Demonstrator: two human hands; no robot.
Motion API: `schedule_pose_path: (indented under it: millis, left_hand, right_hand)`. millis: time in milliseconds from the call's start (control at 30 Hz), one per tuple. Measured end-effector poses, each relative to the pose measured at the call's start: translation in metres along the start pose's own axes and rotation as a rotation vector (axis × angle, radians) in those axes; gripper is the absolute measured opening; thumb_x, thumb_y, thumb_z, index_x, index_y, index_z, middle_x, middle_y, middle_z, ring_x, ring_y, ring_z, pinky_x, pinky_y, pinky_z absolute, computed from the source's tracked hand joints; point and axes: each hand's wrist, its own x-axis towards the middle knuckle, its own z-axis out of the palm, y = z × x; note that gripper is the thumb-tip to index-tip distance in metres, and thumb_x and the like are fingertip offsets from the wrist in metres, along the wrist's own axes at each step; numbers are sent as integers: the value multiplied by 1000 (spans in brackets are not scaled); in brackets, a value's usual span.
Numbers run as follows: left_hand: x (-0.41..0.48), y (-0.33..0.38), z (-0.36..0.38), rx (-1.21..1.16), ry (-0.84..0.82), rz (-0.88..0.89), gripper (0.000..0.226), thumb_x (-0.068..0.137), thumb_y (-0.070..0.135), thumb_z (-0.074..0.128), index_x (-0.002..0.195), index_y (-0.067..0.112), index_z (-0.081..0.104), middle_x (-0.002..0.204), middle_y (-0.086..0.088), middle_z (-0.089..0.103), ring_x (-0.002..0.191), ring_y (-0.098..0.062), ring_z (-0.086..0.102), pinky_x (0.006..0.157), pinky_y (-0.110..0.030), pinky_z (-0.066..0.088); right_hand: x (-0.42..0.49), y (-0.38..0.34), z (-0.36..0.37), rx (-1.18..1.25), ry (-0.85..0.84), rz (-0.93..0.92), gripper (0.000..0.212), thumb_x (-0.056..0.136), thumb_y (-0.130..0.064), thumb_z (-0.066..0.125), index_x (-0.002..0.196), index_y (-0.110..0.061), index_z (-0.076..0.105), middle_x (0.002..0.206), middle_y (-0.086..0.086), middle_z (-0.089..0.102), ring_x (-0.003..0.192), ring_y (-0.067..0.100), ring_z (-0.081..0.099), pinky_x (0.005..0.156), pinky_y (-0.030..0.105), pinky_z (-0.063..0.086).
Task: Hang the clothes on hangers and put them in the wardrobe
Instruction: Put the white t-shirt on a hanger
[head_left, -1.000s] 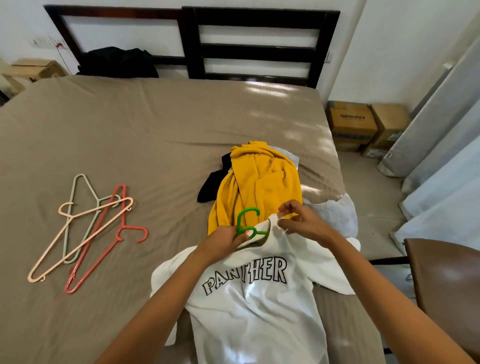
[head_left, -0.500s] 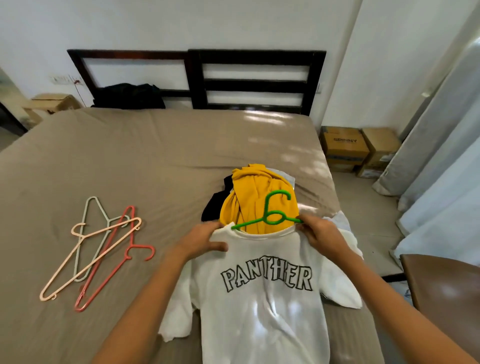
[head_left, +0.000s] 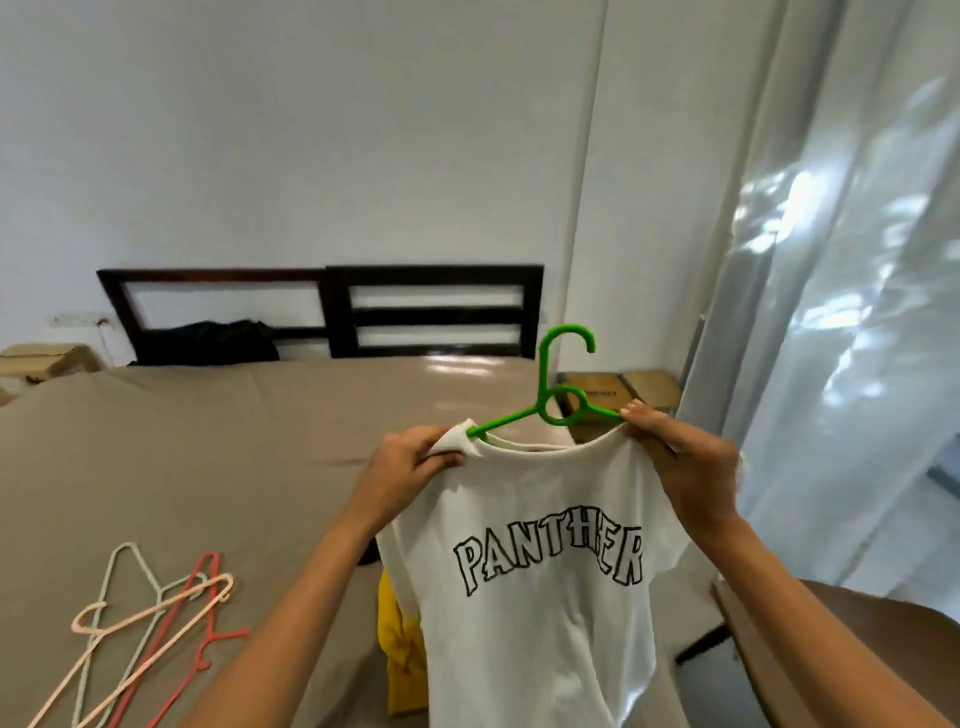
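Holding up a white T-shirt (head_left: 540, 623) lettered PANTHER on a green hanger (head_left: 551, 400), in the air above the near edge of the bed (head_left: 208, 457). Left hand (head_left: 410, 470) at one shoulder of the shirt, fingers (head_left: 441, 460) curled and pinching a bunch of white cloth right where the hanger's arm meets the neckline. Right hand (head_left: 685, 462) at the other shoulder, fingers (head_left: 647, 422) pressed together, gripping the cloth and the tip of the hanger's other arm. Hook upright above the collar, curving over to the right. Both hanger arms bare between the two hands, their ends hidden under cloth and fingers. Shirt body hanging straight down, front toward the camera, hem out of view.

Below and behind the shirt, a crumpled yellow garment (head_left: 397, 649) on the bed, partly hidden. Further left on the brown sheet, well apart from the shirt, three spare hangers lying crossed over one another: a peach hanger (head_left: 171, 600), a coral hanger (head_left: 205, 564) and a pale green hanger (head_left: 111, 569).

At the head of the bed, a dark wooden headboard (head_left: 332, 312) with a black garment (head_left: 208, 343) heaped against it. Cardboard boxes (head_left: 602, 395) beyond the bed's far right corner, behind the hanger. Pale curtain (head_left: 831, 312) along the right side. Brown piece of furniture (head_left: 857, 649) at the lower right, kind not clear.
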Motion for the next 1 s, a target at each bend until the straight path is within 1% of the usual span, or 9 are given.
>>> schedule_pose_path:
  millis: [133,267,367,433,567,700,800,933,1000]
  left_hand:
    - [13,41,-21,6,83,119,20,74,38,68,87,23,68,68,21,59,65,5,54,59,-15,39]
    - [13,76,-35,-50,72,248,27,76,33,71,101,24,71,81,14,69,73,-3,62,64,-20,48]
    - [12,97,-36,-146,21,311,22,77,14,76,97,22,72,75,26,67,69,7,60,61,-8,42]
    - [12,110,-31,-181,-19,357,13,76,14,76,88,15,73,71,14,68,61,4,54,57,-14,40]
    - [17,140,-18,-167,-79,492,19,78,22,74,95,13,72,75,4,68,62,-9,59,57,-31,48]
    - [20,169,-7,-220,-62,562,25,83,20,66,108,18,70,89,11,70,75,-3,64,67,-29,55]
    - [22,196,8,-392,-18,566,21,84,22,61,103,22,69,85,29,67,77,7,62,67,-26,54]
    - [24,255,35,-495,-101,720,25,85,28,61,99,11,72,95,6,71,86,-10,66,74,-34,55]
    - [23,292,45,-475,-238,814,29,84,35,63,100,12,71,98,4,71,89,-5,65,78,-26,52]
  right_hand:
    - [6,-57,-46,75,248,-80,17,73,10,73,89,4,72,98,11,70,93,15,69,88,29,53]
    - [-1,-105,-78,-6,123,-229,9,81,-8,69,87,-3,72,96,8,71,94,10,67,93,24,49]
    - [6,-117,-115,-284,-38,-287,38,78,-27,70,106,-2,68,116,8,63,110,6,55,101,14,38]
    - [15,-114,-146,-424,-147,-145,66,78,-42,67,130,-5,51,130,4,47,123,11,42,105,21,34]
    - [15,-110,-181,-564,-488,49,62,87,-61,35,102,-5,59,71,6,62,63,22,61,59,27,37]
    - [-8,-113,-206,-586,-247,32,47,90,-46,37,87,-3,55,56,-2,49,47,22,50,47,29,35]
    - [-25,-114,-238,-796,-96,103,22,93,-26,54,89,-4,55,57,12,59,52,37,59,47,29,34]
    - [-45,-135,-297,-1022,44,192,13,89,-16,61,92,-4,58,57,18,60,50,41,59,46,30,35]
    - [-55,-151,-330,-1102,99,199,15,90,-19,59,91,-4,59,55,16,60,48,40,58,43,34,41]
